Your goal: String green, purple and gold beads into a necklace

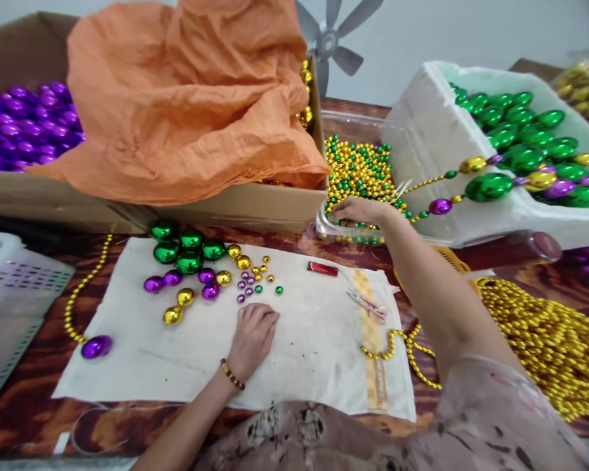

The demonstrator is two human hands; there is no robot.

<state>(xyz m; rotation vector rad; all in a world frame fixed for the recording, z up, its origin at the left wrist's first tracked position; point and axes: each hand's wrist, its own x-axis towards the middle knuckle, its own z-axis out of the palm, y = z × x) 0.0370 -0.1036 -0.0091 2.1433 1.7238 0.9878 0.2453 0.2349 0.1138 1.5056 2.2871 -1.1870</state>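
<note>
1. Your right hand point(357, 210) dips over the near rim of the clear tub point(322, 227); you could pick the wrong colour, because the tub beads point(356, 171) are jumbled, mostly gold and green.
2. Your right forearm could catch the strung beads point(489, 188), since they run close by the tub and your wrist.
3. Your left hand point(255, 332) rests on the white cloth point(319, 356); a forward nudge could roll the loose small beads point(258, 288), being round and unfenced.
4. Those loose beads lie just ahead of your left hand, well apart from your right; the tub beads are at your right fingers.
5. Your left fingers curl, your right point down; whether either grips a bead, I cannot tell.
</note>
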